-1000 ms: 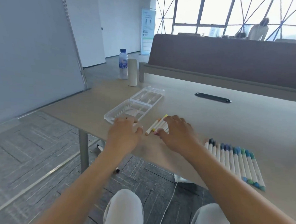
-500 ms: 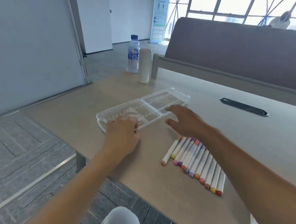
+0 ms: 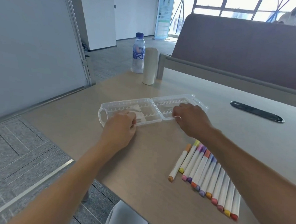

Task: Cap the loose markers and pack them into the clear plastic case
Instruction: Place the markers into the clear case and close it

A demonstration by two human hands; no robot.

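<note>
The clear plastic case (image 3: 127, 103) lies open and flat on the table, both ribbed halves empty. My left hand (image 3: 120, 127) grips the near edge of the left half. My right hand (image 3: 190, 120) pinches the near edge of the right half. A row of several white capped markers (image 3: 207, 174) with warm-coloured ends lies side by side on the table, under my right forearm. One orange marker (image 3: 179, 163) sits slightly apart at the row's left.
A water bottle (image 3: 138, 53) and a white cylinder (image 3: 150, 65) stand at the table's far left corner. A black oval cable grommet (image 3: 256, 111) is set into the table at the right. A padded divider (image 3: 238, 48) runs along the back. The table's near edge is close to my lap.
The view has shifted left and down, closer to the case. My right hand left the markers and reached the case's right half; my left hand moved onto the left half's edge. A blue marker row has left view.
</note>
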